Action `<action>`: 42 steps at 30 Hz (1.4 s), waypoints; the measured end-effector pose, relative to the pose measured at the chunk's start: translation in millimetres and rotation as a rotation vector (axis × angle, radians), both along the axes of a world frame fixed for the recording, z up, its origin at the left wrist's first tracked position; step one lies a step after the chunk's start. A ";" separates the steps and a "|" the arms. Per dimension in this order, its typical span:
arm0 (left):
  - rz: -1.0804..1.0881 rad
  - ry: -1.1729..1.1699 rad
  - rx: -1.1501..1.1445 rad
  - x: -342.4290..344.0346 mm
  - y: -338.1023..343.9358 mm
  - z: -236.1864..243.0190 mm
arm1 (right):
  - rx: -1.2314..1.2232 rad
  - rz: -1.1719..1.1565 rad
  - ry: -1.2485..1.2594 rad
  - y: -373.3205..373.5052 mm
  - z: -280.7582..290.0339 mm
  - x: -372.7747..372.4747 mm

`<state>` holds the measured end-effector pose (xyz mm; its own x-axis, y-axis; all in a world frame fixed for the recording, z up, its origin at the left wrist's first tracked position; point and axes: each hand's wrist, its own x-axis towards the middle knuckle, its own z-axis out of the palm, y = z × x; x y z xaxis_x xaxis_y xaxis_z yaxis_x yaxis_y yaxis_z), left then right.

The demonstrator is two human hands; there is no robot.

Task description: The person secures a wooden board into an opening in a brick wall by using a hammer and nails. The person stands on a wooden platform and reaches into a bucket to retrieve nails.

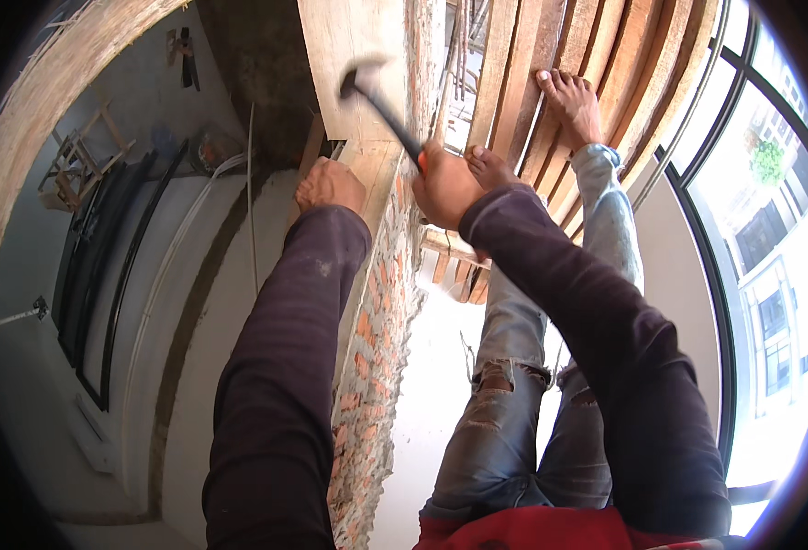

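My right hand (450,186) is wrapped round the handle of a hammer (390,117). Its dark head is smeared by motion and hangs over a pale wooden board (354,50). Just left of the hammer, my left hand (331,186) is closed in a fist at the side of another wooden board (374,165), which lies along the top of a rough brick wall (367,367). Whatever the left fingers hold, if anything, is hidden. Dark purple sleeves cover both forearms.
My bare feet stand on long wooden planks (551,119) right of the wall. Gaps show between some planks. A dark-framed window (730,229) curves along the right. Lower down on the left lie long black bars (129,266) and a wooden frame (83,165). Curved wood (55,82) crosses the upper left.
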<state>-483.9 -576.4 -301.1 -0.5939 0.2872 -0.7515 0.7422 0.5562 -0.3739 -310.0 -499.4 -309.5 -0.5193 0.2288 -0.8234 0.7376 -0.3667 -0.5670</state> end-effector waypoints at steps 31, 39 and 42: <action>0.347 -0.412 0.074 -57.2 0.5 115.7 | -0.507 -0.652 -0.420 -26.6 98.6 171.2; 0.370 -0.413 0.160 -47.5 -3.6 205.6 | -0.515 -0.640 -0.397 -34.2 132.2 176.1; 0.556 -0.404 0.137 -31.5 4.5 228.3 | -0.623 -0.665 -0.378 -31.1 148.8 166.2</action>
